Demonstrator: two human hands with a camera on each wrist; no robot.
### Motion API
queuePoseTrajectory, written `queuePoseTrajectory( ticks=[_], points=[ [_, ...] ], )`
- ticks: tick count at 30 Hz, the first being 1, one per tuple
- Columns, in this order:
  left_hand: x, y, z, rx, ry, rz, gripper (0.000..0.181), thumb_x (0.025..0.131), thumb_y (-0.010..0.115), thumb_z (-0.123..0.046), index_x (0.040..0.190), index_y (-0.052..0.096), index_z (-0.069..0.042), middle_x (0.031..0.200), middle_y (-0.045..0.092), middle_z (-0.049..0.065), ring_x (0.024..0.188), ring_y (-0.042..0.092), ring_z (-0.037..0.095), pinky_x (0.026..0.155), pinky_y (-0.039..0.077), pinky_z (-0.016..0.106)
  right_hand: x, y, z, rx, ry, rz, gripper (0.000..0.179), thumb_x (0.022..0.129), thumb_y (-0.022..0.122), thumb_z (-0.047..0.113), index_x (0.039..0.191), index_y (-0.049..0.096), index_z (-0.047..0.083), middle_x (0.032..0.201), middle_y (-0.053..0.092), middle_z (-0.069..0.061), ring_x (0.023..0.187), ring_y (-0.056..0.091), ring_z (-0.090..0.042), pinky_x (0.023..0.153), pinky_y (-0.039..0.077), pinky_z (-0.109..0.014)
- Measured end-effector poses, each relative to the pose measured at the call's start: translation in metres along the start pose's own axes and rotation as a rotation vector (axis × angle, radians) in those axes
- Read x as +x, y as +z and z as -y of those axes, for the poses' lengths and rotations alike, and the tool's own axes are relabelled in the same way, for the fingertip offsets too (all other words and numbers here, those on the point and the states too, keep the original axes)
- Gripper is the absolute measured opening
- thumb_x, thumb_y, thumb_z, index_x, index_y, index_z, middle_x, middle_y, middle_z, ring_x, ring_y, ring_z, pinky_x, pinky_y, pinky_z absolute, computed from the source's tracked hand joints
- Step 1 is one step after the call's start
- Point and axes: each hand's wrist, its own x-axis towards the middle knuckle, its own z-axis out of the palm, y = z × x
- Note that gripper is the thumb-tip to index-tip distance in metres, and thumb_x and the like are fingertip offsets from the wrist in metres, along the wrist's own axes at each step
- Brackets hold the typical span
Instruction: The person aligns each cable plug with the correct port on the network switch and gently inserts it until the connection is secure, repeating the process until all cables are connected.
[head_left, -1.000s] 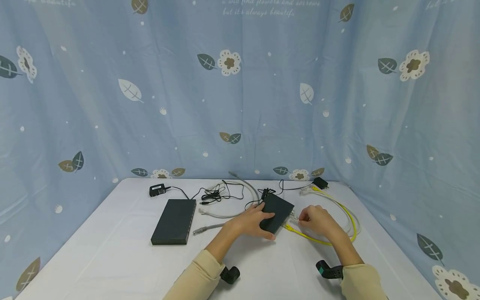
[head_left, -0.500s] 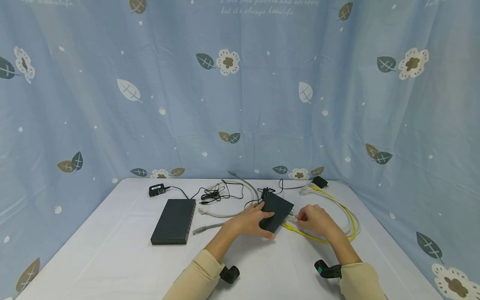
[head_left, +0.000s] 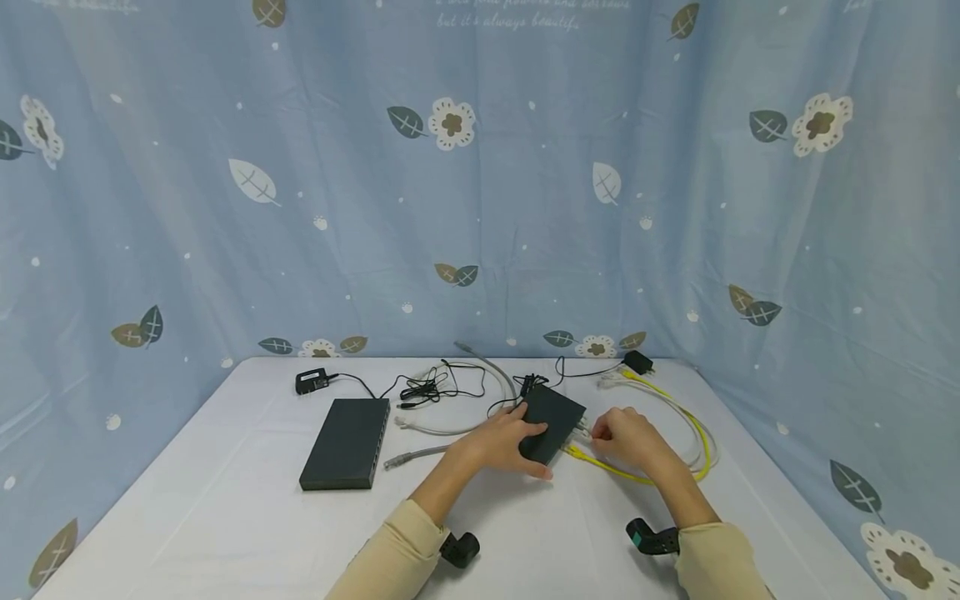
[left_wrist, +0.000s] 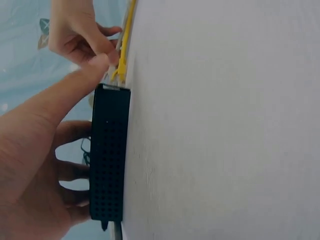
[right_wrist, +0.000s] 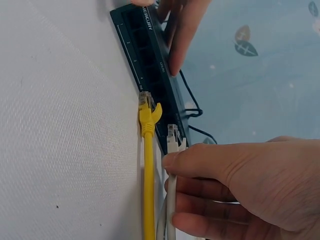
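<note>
My left hand [head_left: 498, 443] rests on the small black network switch [head_left: 553, 423], fingers spread over its top and thumb stretched along the near side. In the right wrist view, the switch's row of ports [right_wrist: 145, 55] faces my right hand [right_wrist: 235, 182]. Thumb and fingers of that hand pinch a light grey Ethernet cable [right_wrist: 171, 200] just behind its clear plug, which is at the end of the port row. Whether the plug sits inside a port cannot be told. Beside it, a yellow Ethernet cable [right_wrist: 148, 180] has its plug against the port face's lower edge.
A larger black switch box [head_left: 347, 443] lies on the white table [head_left: 225, 500] at left. Behind are a black power adapter [head_left: 312, 381], a bundled black cord [head_left: 423, 388] and grey cables [head_left: 416, 455]. Another adapter [head_left: 638, 362] stands at the back right, before a blue curtain [head_left: 525, 167].
My right hand has moved slightly left, bringing the light grey cable closer to the small switch. The left hand stays on the switch. The head view has shifted a little.
</note>
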Motion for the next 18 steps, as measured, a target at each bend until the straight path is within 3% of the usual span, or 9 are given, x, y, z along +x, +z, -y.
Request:
queuePoseTrajectory(
  ticks=[5,10,18],
  points=[
    [0.0008,0.0002,-0.0037,0.022,-0.001,-0.008,0.076,0.081,0.071,-0.060,0.146,0.048,-0.028,0.160,0.026,0.022,0.146,0.027,0.046,0.118,0.027,0.056,0.0005,0.0013,-0.0004,-0.004,0.020,0.019,0.003,0.083,0.076,0.013,0.085,0.076,0.010,0.075,0.069,0.004,0.067,0.061,-0.009,0.065,0.053,-0.029],
    [0.0022,-0.0016,-0.0048,0.034,0.020,-0.015,0.073,0.081,0.073,-0.056,0.144,0.052,-0.024,0.157,0.032,0.022,0.146,0.031,0.039,0.120,0.024,0.053,-0.0005,0.0018,0.0009,-0.001,0.018,0.023,0.003,0.083,0.076,0.013,0.084,0.076,0.010,0.074,0.068,0.004,0.066,0.060,-0.008,0.063,0.052,-0.028],
    [0.0049,-0.0035,-0.0023,0.012,0.047,-0.037,0.071,0.080,0.075,-0.053,0.141,0.055,-0.021,0.155,0.035,0.023,0.144,0.037,0.036,0.114,0.036,0.051,-0.0016,0.0000,0.0030,-0.006,-0.001,0.031,0.007,0.083,0.077,0.015,0.080,0.075,0.010,0.071,0.067,0.006,0.064,0.059,-0.008,0.062,0.051,-0.027]
  ],
)
